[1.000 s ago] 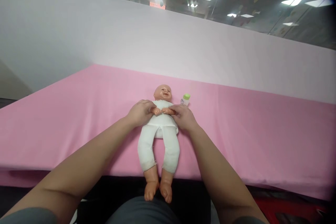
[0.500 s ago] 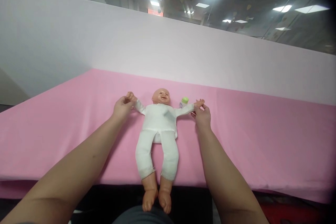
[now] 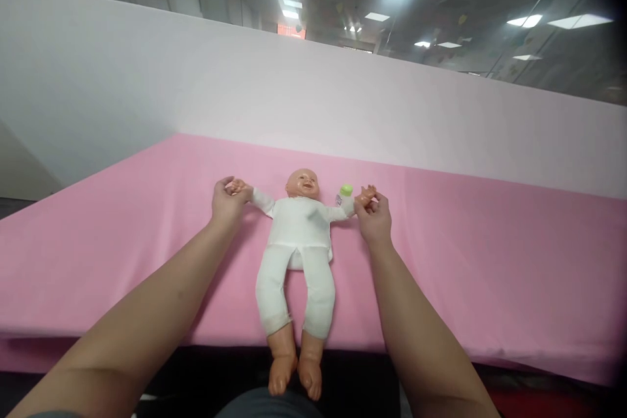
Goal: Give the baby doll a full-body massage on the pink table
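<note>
A baby doll point(image 3: 300, 225) in a white top and trousers lies on its back, its head toward the wall and its bare feet hanging past the table's front edge. Both of its arms are stretched out sideways. My left hand point(image 3: 229, 204) is closed around the doll's hand on the left. On the other side, my right hand point(image 3: 375, 217) grips the doll's wrist, with the doll's small fingers showing above mine. Just behind that doll arm stands a small bottle with a light green cap point(image 3: 346, 190); the arm partly hides its body.
A pink cloth point(image 3: 490, 261) covers the table and hangs over its front edge. Along the back runs a low white wall point(image 3: 313, 98), with a glass surface and ceiling lights above it. My knee point(image 3: 269, 403) is below the doll's feet.
The doll's hand on the left has shifted slightly outward and lower in my grip. On the right, the doll's arm looks more drawn in, its sleeve covering more of the bottle. The view tilted slightly.
</note>
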